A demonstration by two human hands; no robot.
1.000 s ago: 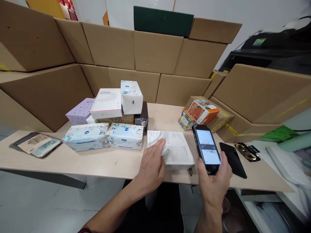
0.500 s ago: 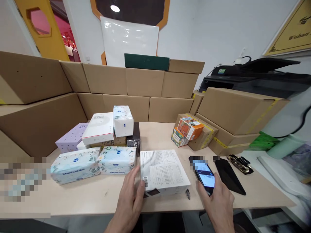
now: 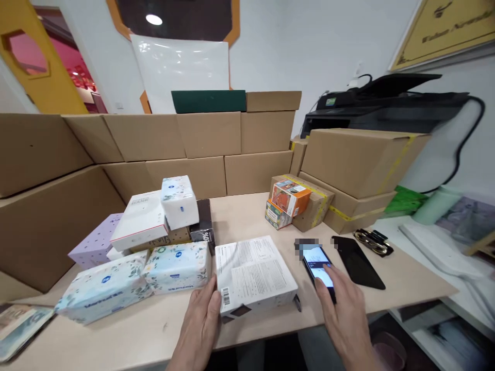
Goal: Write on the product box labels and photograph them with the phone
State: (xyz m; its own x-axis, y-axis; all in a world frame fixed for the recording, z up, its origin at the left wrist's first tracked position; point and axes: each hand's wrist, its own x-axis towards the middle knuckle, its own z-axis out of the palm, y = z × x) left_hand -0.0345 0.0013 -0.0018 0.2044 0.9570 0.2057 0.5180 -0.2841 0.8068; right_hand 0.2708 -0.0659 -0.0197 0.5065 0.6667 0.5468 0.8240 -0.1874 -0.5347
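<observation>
Closed white box [image 3: 255,273] and phone [image 3: 314,264] near front edge of desk [image 3: 240,216]

The left hand [image 3: 199,322], loosely opened, touches the white box, contents hidden; the right hand [image 3: 342,304] covers the phone's lower part, whether pinching I cannot tell.

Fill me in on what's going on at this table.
A person has their left hand at the near left side of a white printed box and their right hand on a phone with a lit screen, to the box's right. Two tissue packs lie left of the box, and a flat black item lies right of the phone.
</observation>
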